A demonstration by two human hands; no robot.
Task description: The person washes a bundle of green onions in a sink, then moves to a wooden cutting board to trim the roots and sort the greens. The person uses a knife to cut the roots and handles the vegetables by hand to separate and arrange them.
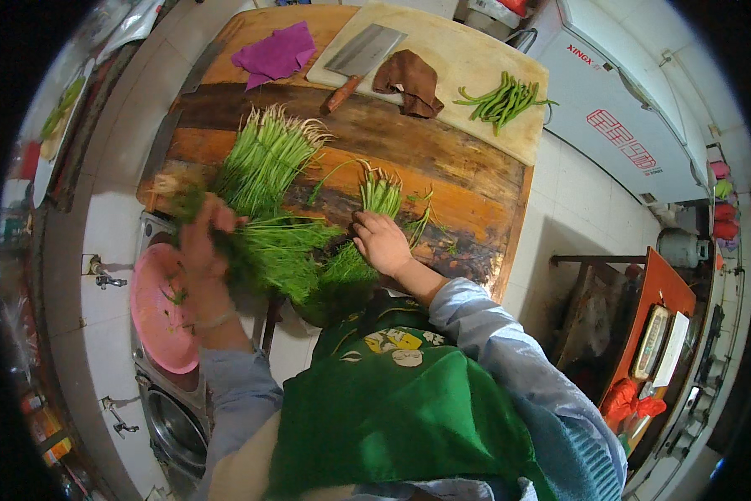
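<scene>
My right hand (381, 241) lies on a small bunch of feathery green herbs (381, 195), with the pale root ends pointing away from me. Blurred by motion, my left hand (205, 235) grips a clump of greens (186, 201) over the table's left edge. Between and beyond the hands is a large bundle of the same herbs (269, 156), its stalks spread toward the far side. Leafy fronds (281, 257) hang toward my green apron (400, 413). A few loose stems (424, 216) lie right of my right hand.
On the wooden table (469, 188), a cutting board (475, 69) holds a cleaver (366, 50), a brown cloth (406, 78) and green beans (503, 100). A purple cloth (278, 53) lies farther left. Left of me, a pink basin (156, 307) stands on the metal sink (172, 426). A white freezer (626, 113) is at right.
</scene>
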